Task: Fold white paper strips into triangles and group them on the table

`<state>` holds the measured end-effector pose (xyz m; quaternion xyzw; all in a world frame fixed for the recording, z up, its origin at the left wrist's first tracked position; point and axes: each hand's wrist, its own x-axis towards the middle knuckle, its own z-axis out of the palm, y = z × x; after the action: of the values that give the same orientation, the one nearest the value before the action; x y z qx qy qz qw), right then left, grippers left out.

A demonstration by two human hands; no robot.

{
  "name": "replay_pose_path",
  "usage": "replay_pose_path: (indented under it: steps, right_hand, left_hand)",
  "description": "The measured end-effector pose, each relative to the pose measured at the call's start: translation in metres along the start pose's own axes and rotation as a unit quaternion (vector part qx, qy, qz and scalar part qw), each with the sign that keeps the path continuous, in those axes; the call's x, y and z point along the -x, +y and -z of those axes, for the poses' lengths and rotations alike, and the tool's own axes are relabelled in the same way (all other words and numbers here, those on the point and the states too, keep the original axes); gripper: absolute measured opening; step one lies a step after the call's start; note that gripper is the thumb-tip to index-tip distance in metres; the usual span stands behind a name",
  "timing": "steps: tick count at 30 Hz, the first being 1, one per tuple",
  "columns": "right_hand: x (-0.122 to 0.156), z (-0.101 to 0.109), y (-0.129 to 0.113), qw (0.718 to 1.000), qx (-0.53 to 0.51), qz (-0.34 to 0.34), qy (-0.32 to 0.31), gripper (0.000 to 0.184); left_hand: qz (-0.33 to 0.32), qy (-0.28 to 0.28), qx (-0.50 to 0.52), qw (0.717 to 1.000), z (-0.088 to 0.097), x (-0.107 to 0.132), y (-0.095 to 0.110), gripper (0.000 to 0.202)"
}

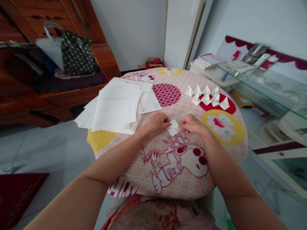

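A small folded white paper piece (173, 127) lies on the round table's cartoon-print cloth (168, 166). My left hand (155, 123) pinches its left edge with curled fingers. My right hand (192, 124) pinches its right edge, fingers also closed. A loose stack of white paper sheets (117, 107) lies just left of my left hand. Several finished folded white paper shapes (207, 95) sit in a cluster at the far right of the table.
A wooden bench (62, 86) with a patterned handbag (76, 52) stands to the left. A glass shelf unit (263, 86) with books and small items runs along the right. Grey floor tiles surround the table.
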<state>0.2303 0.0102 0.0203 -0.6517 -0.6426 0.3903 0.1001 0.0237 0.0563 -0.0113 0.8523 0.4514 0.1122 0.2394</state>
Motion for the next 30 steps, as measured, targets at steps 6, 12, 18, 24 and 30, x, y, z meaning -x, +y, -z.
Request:
replay_pose_path:
  steps: [6, 12, 18, 24, 30]
  right_hand:
    - [-0.0002, -0.0001, -0.0004, 1.000, 0.014, -0.016, 0.008, 0.023]
    - [-0.0033, -0.0024, 0.0002, 1.000, 0.017, -0.016, 0.015, 0.021]
    - [-0.0059, -0.0046, 0.0012, 0.998, 0.049, -0.007, 0.030, 0.020]
    - [-0.0032, -0.0061, -0.0022, 0.995, 0.086, -0.002, 0.051, 0.018]
    - [-0.0001, -0.0074, -0.0028, 0.994, 0.081, -0.015, 0.076, 0.014]
  left_hand:
    - [0.002, 0.007, 0.002, 1.000, 0.0000, -0.0003, 0.0010, 0.019]
    - [0.014, 0.000, -0.016, 1.000, -0.0002, -0.0027, 0.0018, 0.020]
    - [-0.001, 0.013, -0.008, 1.000, -0.0019, -0.0030, -0.0012, 0.019]
    - [0.029, 0.009, 0.004, 1.000, -0.0009, -0.0009, 0.0014, 0.018]
    - [0.042, -0.005, 0.003, 0.999, 0.0017, -0.0008, 0.0049, 0.017]
